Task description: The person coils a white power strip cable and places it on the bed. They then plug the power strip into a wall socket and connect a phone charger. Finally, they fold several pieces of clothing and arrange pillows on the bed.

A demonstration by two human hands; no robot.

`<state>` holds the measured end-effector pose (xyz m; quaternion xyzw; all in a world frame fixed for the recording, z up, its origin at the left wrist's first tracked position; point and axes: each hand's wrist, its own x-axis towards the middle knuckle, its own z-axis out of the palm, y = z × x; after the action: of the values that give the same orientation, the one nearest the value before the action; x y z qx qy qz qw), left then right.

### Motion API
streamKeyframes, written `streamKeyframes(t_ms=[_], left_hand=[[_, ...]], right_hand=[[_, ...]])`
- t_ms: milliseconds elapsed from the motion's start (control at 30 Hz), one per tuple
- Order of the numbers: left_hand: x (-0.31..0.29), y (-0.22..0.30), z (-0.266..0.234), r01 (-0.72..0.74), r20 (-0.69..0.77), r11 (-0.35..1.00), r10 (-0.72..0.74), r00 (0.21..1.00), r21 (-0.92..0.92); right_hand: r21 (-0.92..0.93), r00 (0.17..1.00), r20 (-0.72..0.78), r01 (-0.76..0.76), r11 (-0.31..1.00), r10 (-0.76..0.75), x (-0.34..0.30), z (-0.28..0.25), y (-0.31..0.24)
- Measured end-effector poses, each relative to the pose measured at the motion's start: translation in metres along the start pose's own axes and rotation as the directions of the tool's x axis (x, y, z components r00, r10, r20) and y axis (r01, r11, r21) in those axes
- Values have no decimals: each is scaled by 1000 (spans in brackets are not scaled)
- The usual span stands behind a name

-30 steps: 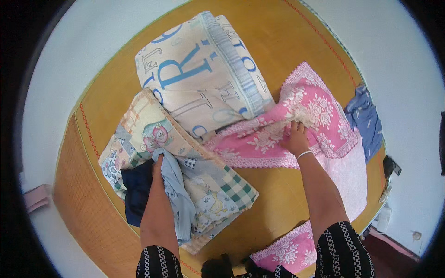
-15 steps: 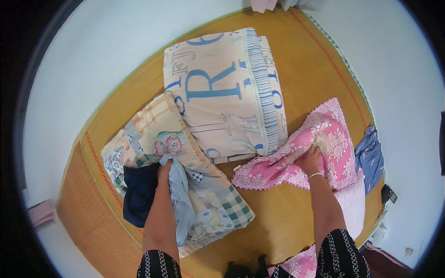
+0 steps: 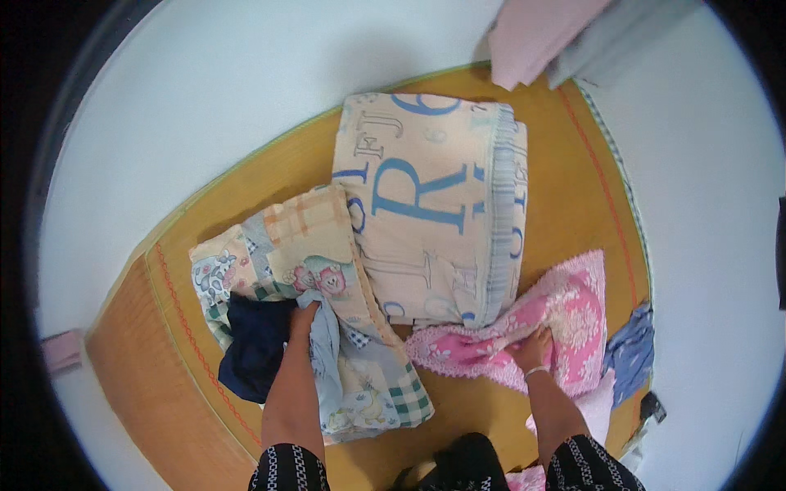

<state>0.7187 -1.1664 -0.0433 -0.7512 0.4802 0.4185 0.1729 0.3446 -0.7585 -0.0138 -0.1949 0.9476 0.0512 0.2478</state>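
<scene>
My left hand is closed on the upper end of a crumpled light blue cloth. Beside that wrist lies a bunched navy cloth. Both garments rest on a folded patchwork quilt with checks and animal pictures. Over on the right, my right hand has its fingers gathered into a pink pillow towel with white flowers and a lacy edge. That towel is rumpled around the fingers, so the fingertips are partly hidden.
A thick folded cream blanket with blue letters lies behind both hands. To the right are a blue garment and a pale pink cloth. Pink fabric hangs at the far wall. Everything lies on a yellow-brown mat bounded by white walls.
The whole view has shifted, so the bedding sits lower and more of the hanging fabric shows. Both hands stay on the same cloths; the pink towel's folds have shifted slightly.
</scene>
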Motion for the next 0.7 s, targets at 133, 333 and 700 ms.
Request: streamKeyframes(t_ms=[133, 333, 700], left_hand=[[-3, -39, -8, -114, -175, 989, 96, 980, -93], [-21, -21, -22, 47, -30, 994, -50, 998, -94], [5, -7, -16, -85, 35, 996, 85, 996, -6]], right_hand=[[157, 998, 54, 17, 987, -26, -7, 5, -12], [69, 999, 34, -13, 998, 11, -5, 19, 1], [281, 922, -383, 59, 958, 56, -10, 107, 15]])
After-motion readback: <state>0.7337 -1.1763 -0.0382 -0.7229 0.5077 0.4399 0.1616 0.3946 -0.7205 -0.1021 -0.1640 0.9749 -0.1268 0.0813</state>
